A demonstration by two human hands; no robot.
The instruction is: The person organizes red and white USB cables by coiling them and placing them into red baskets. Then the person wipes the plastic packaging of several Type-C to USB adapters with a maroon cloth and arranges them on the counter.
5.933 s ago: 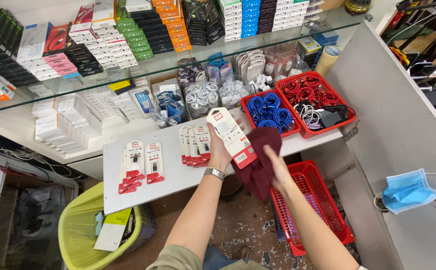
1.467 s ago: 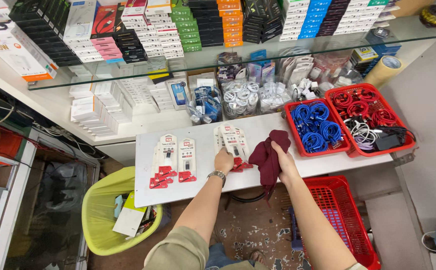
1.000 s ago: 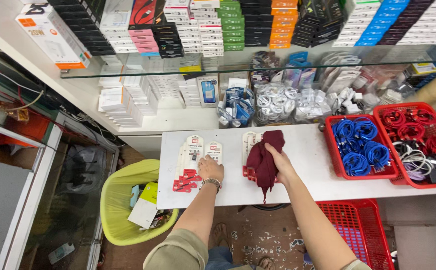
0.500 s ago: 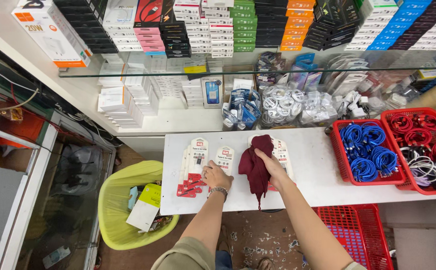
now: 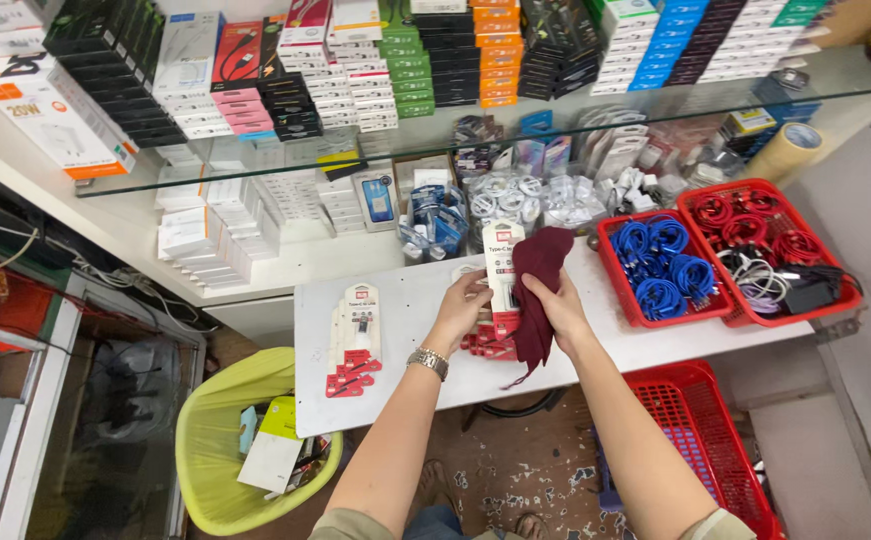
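Right now the left hand [image 5: 463, 308] holds a long white and red packet [image 5: 502, 275] up over the white table [image 5: 575, 345]. Its grip is closed on the packet's left edge, with the thumb on the front. The right hand [image 5: 553, 300] is closed around a dark red cloth [image 5: 537, 290] and presses it against the right side of the packet. The cloth covers that side and hangs down past the hand to the table's front edge. A watch [image 5: 428, 361] sits on the left wrist.

Under the raised packet, more packets [image 5: 485, 345] lie on the table, partly hidden by the cloth and the hands. Left of the raised packet, two more packets [image 5: 355, 335] lie flat, well apart from the hands. Right of the packet stands a red basket of blue cables [image 5: 660, 265], and just beside it another red basket [image 5: 770, 245] with red, white and black cables. Behind the packet, at the back of the table, are clear bags of white cables [image 5: 510, 195]. Above them a glass shelf [image 5: 455, 130] carries rows of small coloured boxes [image 5: 435, 55]. Below the table, on the floor, a yellow-green bin [image 5: 220, 450] stands on the left and a red crate [image 5: 710, 435] on the right.
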